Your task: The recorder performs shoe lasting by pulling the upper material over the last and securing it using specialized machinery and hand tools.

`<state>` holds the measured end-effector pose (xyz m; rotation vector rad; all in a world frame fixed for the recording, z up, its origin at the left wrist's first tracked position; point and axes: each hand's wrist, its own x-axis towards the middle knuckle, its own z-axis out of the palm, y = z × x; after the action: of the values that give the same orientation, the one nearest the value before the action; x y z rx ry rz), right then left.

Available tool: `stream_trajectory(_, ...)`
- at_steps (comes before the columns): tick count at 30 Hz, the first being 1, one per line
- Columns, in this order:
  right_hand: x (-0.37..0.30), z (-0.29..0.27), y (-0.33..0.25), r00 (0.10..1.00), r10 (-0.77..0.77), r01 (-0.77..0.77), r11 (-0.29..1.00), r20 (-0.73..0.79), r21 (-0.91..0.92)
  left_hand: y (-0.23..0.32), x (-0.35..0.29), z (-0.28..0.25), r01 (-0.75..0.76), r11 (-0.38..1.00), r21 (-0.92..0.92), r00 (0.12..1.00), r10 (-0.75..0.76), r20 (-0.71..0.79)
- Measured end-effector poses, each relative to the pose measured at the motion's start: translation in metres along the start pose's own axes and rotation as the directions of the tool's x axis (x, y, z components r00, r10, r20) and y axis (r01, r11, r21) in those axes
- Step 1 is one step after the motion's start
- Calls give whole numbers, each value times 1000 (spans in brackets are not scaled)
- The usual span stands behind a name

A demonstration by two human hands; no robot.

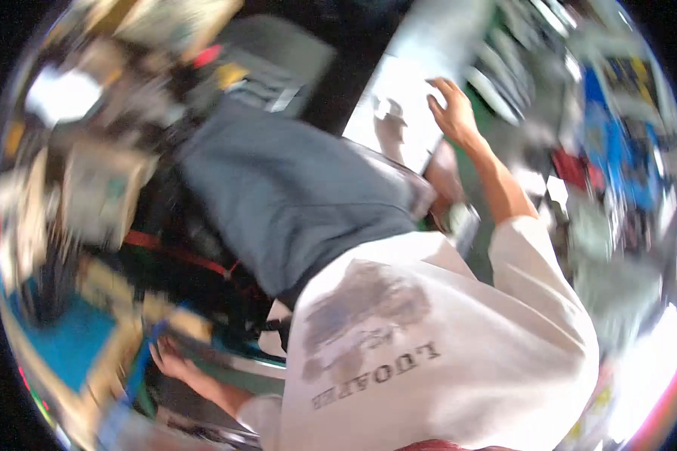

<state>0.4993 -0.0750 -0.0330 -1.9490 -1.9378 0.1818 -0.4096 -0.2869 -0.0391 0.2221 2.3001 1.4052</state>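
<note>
My right hand (453,113) is raised over a bright white surface (417,79), its fingers bent and apart with nothing between them. A dark shadow falls on that surface beneath it. At the lower left, my left hand (171,359) hangs beside a narrow blue edge (138,368) and a light brown block-like piece (180,319). Blur hides whether its fingers touch or hold either of them. Between my arms lie my white shirt (444,338) and dark grey trousers (293,180).
The whole view is smeared by motion. A grey panel-like thing (286,52) lies beyond my legs. Brown boxes (101,188), a red strap-like line (177,249) and a blue surface (68,342) are on the left. Blue (617,150) and red items (575,169) crowd the right.
</note>
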Motion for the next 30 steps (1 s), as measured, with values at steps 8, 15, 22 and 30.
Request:
stream_trajectory(8,-367,-117,92,227,956,-970,238,186,-40,51,-141,273,-260,941,-215,490,321,811)
stream_trajectory(15,-499,3,-65,145,887,-950,1,439,312,141,-252,379,-357,919,-168,300,283,911)
stream_trajectory(22,-428,16,13,150,989,-875,124,18,467,138,-318,404,-389,907,-164,125,228,966)
stream_trajectory(30,-236,-93,51,558,830,-442,311,-15,841,123,-472,439,-238,943,-233,-393,126,911)
